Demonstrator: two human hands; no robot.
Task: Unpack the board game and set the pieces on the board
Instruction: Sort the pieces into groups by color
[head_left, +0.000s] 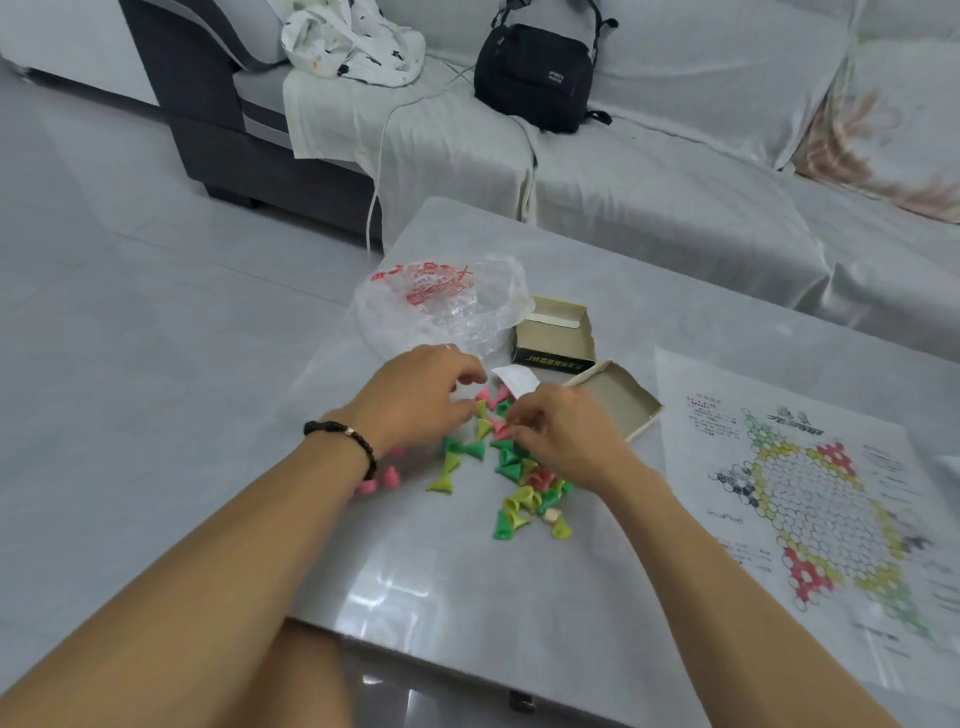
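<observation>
Hands (423, 395) (563, 434) over scattered game pieces (511, 467), paper board (810, 499) right

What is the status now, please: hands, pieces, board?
Left hand and right hand both over the loose pieces, sorting. Paper board lies flat at right, no pieces on it. Plastic bag and open box behind pile.
</observation>
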